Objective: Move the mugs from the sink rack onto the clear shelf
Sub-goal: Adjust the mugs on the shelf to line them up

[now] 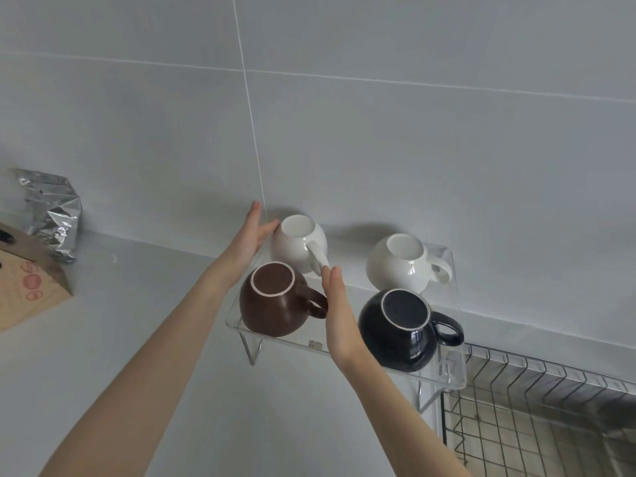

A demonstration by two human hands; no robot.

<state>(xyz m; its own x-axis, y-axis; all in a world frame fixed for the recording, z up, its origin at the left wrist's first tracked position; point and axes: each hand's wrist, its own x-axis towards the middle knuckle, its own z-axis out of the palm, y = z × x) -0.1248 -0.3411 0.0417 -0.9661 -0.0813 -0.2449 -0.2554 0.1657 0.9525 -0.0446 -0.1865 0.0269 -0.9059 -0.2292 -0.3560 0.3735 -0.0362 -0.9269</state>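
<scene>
Several mugs stand upside down on the clear shelf (285, 342). At the back left is a white mug (292, 244), at the back right a second white mug (399, 266). In front stand a brown mug (272, 304) on the left and a black mug (399, 332) on the right. My left hand (251, 235) is open with fingers straight, its fingertips touching the left side of the back-left white mug. My right hand (339, 315) is open and flat between the brown and black mugs, fingertips next to that white mug's handle. Neither hand grips anything.
The wire sink rack (537, 407) lies at the lower right, under the shelf's right end. A crumpled silver foil bag (51, 215) and a brown paper box (27, 287) sit at the left on the grey counter (137, 321). A tiled wall rises behind the shelf.
</scene>
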